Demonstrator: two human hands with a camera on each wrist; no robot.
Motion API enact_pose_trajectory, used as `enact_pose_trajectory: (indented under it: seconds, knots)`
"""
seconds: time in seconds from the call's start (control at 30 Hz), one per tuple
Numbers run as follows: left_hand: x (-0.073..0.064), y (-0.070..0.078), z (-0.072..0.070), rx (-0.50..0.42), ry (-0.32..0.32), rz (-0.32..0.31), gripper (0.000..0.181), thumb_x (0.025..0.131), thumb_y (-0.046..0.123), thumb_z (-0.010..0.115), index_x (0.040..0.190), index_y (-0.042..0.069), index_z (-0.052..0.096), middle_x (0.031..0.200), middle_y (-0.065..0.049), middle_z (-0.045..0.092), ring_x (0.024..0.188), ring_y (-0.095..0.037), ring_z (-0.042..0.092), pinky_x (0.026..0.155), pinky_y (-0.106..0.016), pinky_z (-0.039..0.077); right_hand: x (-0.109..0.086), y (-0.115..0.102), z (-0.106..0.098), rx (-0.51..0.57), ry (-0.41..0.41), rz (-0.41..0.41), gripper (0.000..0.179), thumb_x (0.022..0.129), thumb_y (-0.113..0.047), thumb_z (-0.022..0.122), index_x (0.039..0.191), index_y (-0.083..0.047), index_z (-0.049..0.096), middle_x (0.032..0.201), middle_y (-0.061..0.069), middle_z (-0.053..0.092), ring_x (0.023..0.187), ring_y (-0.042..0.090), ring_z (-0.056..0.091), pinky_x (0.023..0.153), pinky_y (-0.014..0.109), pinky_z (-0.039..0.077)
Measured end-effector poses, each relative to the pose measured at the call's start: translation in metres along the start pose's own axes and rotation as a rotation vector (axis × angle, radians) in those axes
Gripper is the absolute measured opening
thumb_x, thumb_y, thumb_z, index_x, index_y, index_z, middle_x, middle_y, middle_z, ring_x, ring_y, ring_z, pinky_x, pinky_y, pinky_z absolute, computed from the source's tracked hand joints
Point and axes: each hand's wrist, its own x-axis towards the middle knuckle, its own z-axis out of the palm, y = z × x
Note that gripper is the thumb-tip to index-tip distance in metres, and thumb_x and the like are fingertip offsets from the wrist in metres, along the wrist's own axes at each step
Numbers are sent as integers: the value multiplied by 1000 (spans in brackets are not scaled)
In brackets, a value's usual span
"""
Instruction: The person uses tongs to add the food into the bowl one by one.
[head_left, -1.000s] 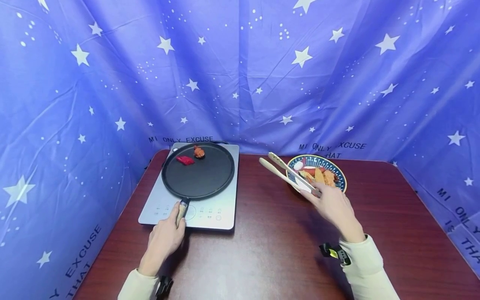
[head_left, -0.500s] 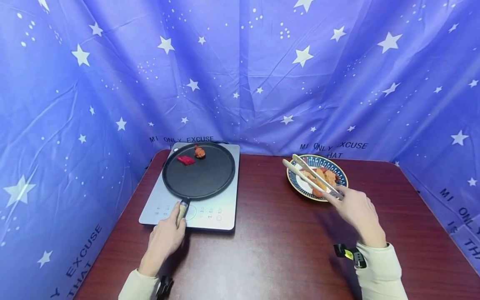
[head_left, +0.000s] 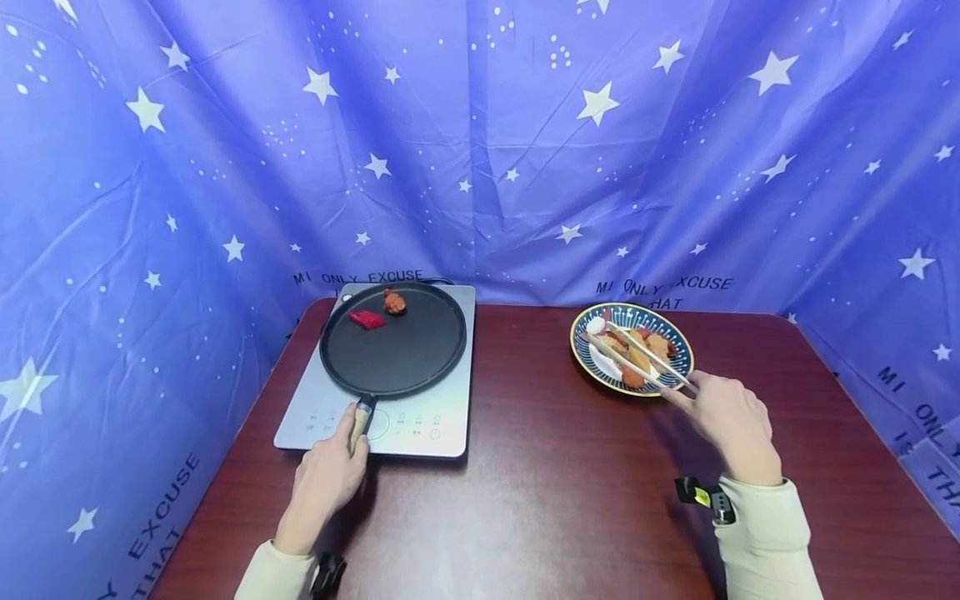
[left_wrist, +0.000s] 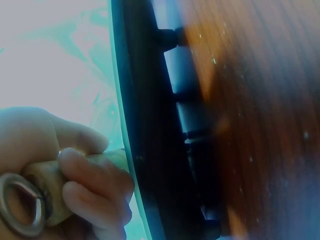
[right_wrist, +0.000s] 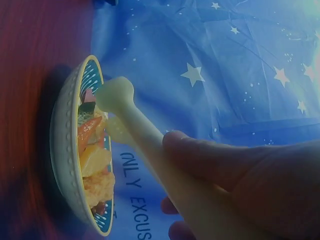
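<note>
My left hand [head_left: 330, 475] grips the wooden handle [head_left: 361, 421] of a flat black frying pan [head_left: 397, 354]; its curled fingers also show in the left wrist view, near a metal ring at the handle's end. Toward the pan's far side lie a red piece of food [head_left: 367, 319] and an orange-brown piece [head_left: 394, 302]. My right hand [head_left: 726, 421] holds a pair of pale tongs [head_left: 632, 357] with their arms apart, tips over a blue-patterned plate [head_left: 678, 333]. Fried-looking pieces [right_wrist: 97, 162], an orange piece [head_left: 632, 377] and a white round piece [head_left: 596, 326] are on that plate.
Under the pan stands a silver induction cooker [head_left: 442, 408] with printed controls along its front. It sits at the left of the dark red wooden table [head_left: 525, 467]. Blue star-patterned curtains [head_left: 420, 167] enclose the back and sides.
My right hand has drawn back to the right, bringing the tongs from beside the plate's left to over its food. My left hand stays on the pan handle.
</note>
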Motion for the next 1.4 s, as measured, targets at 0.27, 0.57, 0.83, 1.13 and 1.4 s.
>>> enact_pose_trajectory:
  seconds: [0.27,0.57,0.83,1.13,1.4]
  knots:
    - [0,-1,-2,-4,-4,1,56,94,28,47,146,13,35,101,-30,63,74,-43,61,63,-54,45,0,3,0,-5,24,-1,51,83,-60,59,87,-9,66,79,27,62,66,45,58,45,48,38]
    - [-1,1,-4,-7,7,2,56,94,28,47,146,12,36,101,-31,63,76,-45,61,63,-54,45,6,-3,0,-33,-12,-37,41,86,-50,61,79,-10,65,69,20,60,60,38,56,44,47,39]
    - [-1,1,-1,-8,3,-2,56,93,29,46,146,12,36,102,-30,62,77,-45,62,64,-54,45,-3,-2,-8,-50,-24,-21,57,82,-56,62,110,-7,68,91,34,60,69,49,57,47,51,40]
    - [0,1,-2,-6,-1,-3,56,93,29,46,146,13,36,102,-30,63,75,-43,61,63,-53,46,-10,-5,-18,-34,-25,-34,50,81,-53,66,105,-9,71,89,33,61,71,51,57,48,52,41]
    - [0,1,-2,-5,-5,-6,56,94,29,46,146,13,35,102,-30,62,77,-44,62,64,-54,46,-11,-2,-19,-30,-53,-41,52,80,-52,67,106,-6,71,96,34,61,75,52,58,52,53,42]
